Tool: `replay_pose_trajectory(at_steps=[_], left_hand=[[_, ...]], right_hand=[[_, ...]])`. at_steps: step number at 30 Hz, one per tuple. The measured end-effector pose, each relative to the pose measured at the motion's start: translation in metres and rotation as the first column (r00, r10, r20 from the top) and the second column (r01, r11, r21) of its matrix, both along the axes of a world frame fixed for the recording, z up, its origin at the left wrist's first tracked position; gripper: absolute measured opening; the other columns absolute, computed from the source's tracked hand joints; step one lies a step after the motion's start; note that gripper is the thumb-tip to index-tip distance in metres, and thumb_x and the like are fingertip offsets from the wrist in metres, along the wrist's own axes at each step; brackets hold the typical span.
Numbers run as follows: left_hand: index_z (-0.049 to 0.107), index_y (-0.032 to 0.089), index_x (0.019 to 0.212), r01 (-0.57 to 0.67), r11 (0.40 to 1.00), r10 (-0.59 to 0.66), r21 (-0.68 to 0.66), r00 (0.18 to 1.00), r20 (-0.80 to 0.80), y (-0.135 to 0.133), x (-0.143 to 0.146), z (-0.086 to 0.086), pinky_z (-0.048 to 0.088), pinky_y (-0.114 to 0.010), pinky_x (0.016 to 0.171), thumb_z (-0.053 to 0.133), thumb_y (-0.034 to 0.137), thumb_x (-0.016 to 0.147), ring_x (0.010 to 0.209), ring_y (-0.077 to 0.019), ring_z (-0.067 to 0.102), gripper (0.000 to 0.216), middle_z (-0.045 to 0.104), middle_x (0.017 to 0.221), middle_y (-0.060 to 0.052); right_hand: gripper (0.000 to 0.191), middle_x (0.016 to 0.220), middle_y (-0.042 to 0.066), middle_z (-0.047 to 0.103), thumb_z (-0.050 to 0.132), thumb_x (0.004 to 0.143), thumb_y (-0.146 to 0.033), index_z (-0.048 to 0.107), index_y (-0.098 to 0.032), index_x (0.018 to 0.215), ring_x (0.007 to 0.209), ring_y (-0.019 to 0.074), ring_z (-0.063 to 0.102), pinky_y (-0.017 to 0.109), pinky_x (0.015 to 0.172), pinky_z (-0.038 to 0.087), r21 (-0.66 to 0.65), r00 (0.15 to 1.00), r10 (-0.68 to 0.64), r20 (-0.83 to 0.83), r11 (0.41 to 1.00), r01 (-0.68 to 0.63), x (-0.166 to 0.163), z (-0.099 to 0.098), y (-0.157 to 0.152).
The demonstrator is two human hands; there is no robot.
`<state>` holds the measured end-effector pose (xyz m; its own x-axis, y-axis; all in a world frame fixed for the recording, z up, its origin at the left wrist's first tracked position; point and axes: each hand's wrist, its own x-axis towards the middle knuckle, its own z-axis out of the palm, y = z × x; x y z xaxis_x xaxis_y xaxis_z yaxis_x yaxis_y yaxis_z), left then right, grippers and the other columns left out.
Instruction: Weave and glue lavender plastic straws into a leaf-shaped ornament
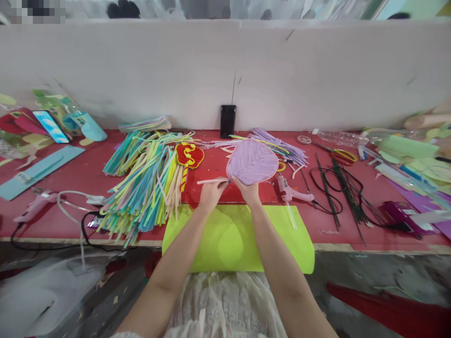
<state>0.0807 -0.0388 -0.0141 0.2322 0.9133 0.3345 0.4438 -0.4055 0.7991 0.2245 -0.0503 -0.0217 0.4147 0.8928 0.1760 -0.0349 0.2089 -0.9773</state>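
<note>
My right hand (248, 191) is closed at the lower edge of a lilac fan-shaped piece (252, 162), covered in slanting rows of pipe cleaner with a pink rim. My left hand (211, 193) pinches a pale pink pipe cleaner (212, 181), which sticks out to the left. Its inner end runs close to the fan-shaped piece; I cannot tell whether the two are joined. Both hands are over a red board (268, 192), behind a lime-green sheet (214, 234). A small red fan with yellow trim (190, 155) lies left of them.
A big heap of coloured pipe cleaners (141, 192) lies left, lilac ones (292, 150) at the back right. A pink glue gun (294, 193) with a black cord is right of my hands, with scissors (343, 156) beyond. A black phone (228, 121) leans on the white partition.
</note>
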Motion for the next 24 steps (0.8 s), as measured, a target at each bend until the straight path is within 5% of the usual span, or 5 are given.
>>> replay_pose_trajectory(at_steps=[5, 13, 19, 24], left_hand=[[0.071, 0.023, 0.099, -0.068, 0.992, 0.083, 0.106, 0.987, -0.139, -0.009, 0.004, -0.001, 0.05, -0.032, 0.092, 0.057, 0.02, 0.087, 0.098, -0.0187, 0.068, 0.019, 0.073, 0.106, -0.003], [0.069, 0.024, 0.105, -0.076, 0.984, 0.081, 0.159, 0.996, -0.025, -0.015, 0.011, -0.002, 0.049, -0.032, 0.096, 0.052, 0.022, 0.09, 0.103, -0.0176, 0.066, 0.023, 0.071, 0.111, -0.003], [0.07, 0.02, 0.103, 0.004, 0.998, -0.018, 0.07, 0.98, 0.2, -0.013, 0.013, 0.0, 0.048, -0.034, 0.097, 0.05, 0.017, 0.084, 0.105, -0.018, 0.064, 0.028, 0.071, 0.109, -0.005], [0.071, 0.017, 0.088, 0.17, 0.969, -0.045, -0.18, 0.836, 0.547, 0.0, 0.011, -0.009, 0.052, -0.033, 0.085, 0.055, 0.037, 0.081, 0.091, -0.0194, 0.067, 0.026, 0.073, 0.093, -0.005]], right_hand=[[0.055, 0.116, 0.011, 0.068, 0.076, 0.059, -0.04, 0.067, -0.012, 0.105, 0.113, 0.0246, 0.059, 0.043, 0.105, 0.041, 0.008, 0.999, -0.034, 0.002, 0.999, 0.034, -0.002, 0.0, 0.001], [0.058, 0.119, 0.016, 0.066, 0.077, 0.058, -0.039, 0.066, -0.008, 0.105, 0.113, 0.0249, 0.059, 0.041, 0.104, 0.042, 0.013, 0.989, -0.128, -0.073, 0.991, 0.13, -0.001, -0.005, 0.006], [0.063, 0.119, 0.015, 0.065, 0.078, 0.057, -0.041, 0.066, -0.009, 0.11, 0.115, 0.0257, 0.058, 0.043, 0.105, 0.041, 0.006, 0.98, -0.18, -0.083, 0.983, 0.181, 0.003, -0.01, 0.01], [0.062, 0.118, 0.013, 0.067, 0.079, 0.055, -0.04, 0.066, -0.01, 0.108, 0.115, 0.0259, 0.059, 0.043, 0.105, 0.042, 0.026, 0.978, -0.188, -0.09, 0.981, 0.192, 0.004, -0.011, 0.01]])
